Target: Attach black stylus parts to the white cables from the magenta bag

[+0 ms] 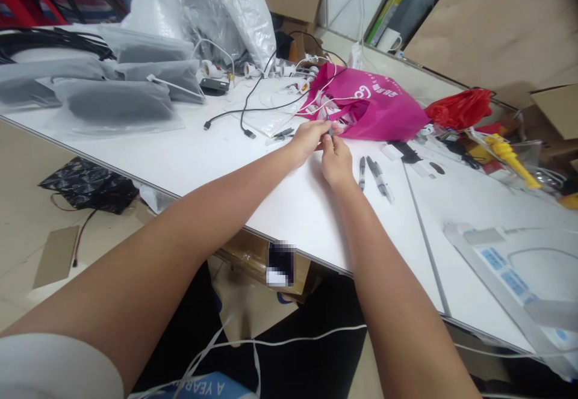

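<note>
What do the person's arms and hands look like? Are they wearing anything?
Both arms are bare from the upper arm down. The left arm has a short white sleeve at the bottom edge of the picture. The right arm shows no sleeve here. The left hand and right hand have no gloves. No watch, bracelet or ring can be made out.

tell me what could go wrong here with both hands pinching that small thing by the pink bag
1. The left hand and right hand share a fingertip grip on a small dark part; it could slip and drop into the open pink bag.
2. White cables trail from the bag toward the hands, so a tug might drag it.
3. The pens beside the right wrist could get knocked and roll.
</note>
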### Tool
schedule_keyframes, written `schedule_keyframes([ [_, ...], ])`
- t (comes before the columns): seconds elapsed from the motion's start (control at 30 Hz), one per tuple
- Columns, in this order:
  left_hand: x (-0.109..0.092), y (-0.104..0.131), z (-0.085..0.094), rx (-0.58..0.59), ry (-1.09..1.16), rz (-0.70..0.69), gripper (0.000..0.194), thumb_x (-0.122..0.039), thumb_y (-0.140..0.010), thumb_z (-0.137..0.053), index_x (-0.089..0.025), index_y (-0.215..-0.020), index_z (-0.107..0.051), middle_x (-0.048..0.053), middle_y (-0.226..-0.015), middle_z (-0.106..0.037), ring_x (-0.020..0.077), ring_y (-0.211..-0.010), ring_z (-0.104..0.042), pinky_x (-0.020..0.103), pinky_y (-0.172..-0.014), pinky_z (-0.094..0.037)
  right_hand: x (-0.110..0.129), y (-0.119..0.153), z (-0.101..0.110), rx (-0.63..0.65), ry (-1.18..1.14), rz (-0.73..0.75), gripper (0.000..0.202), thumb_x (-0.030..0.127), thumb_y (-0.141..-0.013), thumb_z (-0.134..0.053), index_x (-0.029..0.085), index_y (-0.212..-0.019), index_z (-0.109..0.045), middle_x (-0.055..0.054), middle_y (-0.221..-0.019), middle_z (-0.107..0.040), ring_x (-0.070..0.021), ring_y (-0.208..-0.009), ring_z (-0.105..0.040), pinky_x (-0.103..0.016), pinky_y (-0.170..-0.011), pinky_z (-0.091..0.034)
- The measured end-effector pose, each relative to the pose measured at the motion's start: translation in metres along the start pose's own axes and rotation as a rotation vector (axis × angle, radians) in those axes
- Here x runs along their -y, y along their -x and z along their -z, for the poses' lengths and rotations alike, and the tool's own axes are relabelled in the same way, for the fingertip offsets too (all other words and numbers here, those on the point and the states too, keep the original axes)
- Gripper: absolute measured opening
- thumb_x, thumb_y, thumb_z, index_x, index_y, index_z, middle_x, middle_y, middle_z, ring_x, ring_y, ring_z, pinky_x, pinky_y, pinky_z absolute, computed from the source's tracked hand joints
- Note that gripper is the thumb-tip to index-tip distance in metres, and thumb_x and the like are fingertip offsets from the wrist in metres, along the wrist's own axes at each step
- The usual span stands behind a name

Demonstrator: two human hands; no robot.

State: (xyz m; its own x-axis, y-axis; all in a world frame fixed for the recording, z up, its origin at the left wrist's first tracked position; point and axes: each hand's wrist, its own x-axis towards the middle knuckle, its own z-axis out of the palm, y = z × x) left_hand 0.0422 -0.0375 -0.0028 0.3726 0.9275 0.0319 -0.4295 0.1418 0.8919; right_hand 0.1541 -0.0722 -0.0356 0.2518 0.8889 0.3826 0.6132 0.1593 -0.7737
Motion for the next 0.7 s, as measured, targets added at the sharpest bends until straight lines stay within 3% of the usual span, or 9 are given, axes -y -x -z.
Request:
schedule_keyframes([
  [0.13, 0.003, 0.000, -0.001, -0.048, 0.005, -0.036, 0.026, -0.023, -0.105, -0.068, -0.019, -0.079, -0.064, 0.011, -0.108, -0.082, 0.0193, -0.102, -0.074, 0.036, -0.102, -0.060, 0.004, 0.003, 0.000, 0.001, -0.008, -0.014, 0.043, 0.059, -0.109, -0.045, 0.024, -0.102, -0.068, -0.013, -0.111, -0.077, -0.0294, -0.115, -0.069, -0.046, -0.109, -0.053],
  [0.23, 0.006, -0.003, 0.002, -0.087, -0.025, -0.046, 0.032, -0.030, -0.101, -0.078, -0.020, -0.077, -0.059, 0.008, -0.094, -0.075, 0.0163, -0.089, -0.070, 0.036, -0.099, -0.060, 0.008, 0.007, 0.000, -0.006, -0.003, -0.030, 0.036, 0.058, -0.107, -0.053, 0.025, -0.104, -0.066, -0.011, -0.108, -0.076, -0.0282, -0.112, -0.069, -0.045, -0.107, -0.054],
  [0.37, 0.008, -0.007, 0.005, -0.068, -0.033, -0.050, 0.032, -0.042, -0.098, -0.081, -0.021, -0.082, -0.063, 0.005, -0.084, -0.069, 0.0215, -0.094, -0.072, 0.039, -0.098, -0.060, 0.005, 0.006, 0.000, 0.017, -0.036, 0.000, 0.042, 0.065, -0.106, -0.052, 0.025, -0.113, -0.066, -0.011, -0.115, -0.076, -0.0284, -0.116, -0.068, -0.047, -0.109, -0.053],
  [0.53, 0.006, -0.008, 0.005, 0.013, 0.039, -0.056, 0.013, -0.025, -0.100, -0.072, -0.020, -0.088, -0.074, 0.007, -0.096, -0.075, 0.0214, -0.100, -0.072, 0.035, -0.097, -0.059, -0.008, -0.002, -0.003, -0.030, -0.047, 0.070, 0.058, 0.077, -0.105, -0.042, 0.025, -0.108, -0.066, -0.011, -0.111, -0.076, -0.0295, -0.114, -0.068, -0.049, -0.108, -0.052],
  [0.7, 0.006, -0.006, 0.004, -0.097, 0.011, -0.061, 0.032, -0.026, -0.098, -0.080, -0.021, -0.073, -0.060, 0.002, -0.075, -0.062, 0.0160, -0.079, -0.064, 0.034, -0.090, -0.058, -0.009, -0.001, -0.005, 0.010, 0.032, 0.042, 0.055, 0.076, -0.106, -0.042, 0.025, -0.101, -0.063, -0.010, -0.099, -0.073, -0.0300, -0.105, -0.069, -0.050, -0.104, -0.052],
])
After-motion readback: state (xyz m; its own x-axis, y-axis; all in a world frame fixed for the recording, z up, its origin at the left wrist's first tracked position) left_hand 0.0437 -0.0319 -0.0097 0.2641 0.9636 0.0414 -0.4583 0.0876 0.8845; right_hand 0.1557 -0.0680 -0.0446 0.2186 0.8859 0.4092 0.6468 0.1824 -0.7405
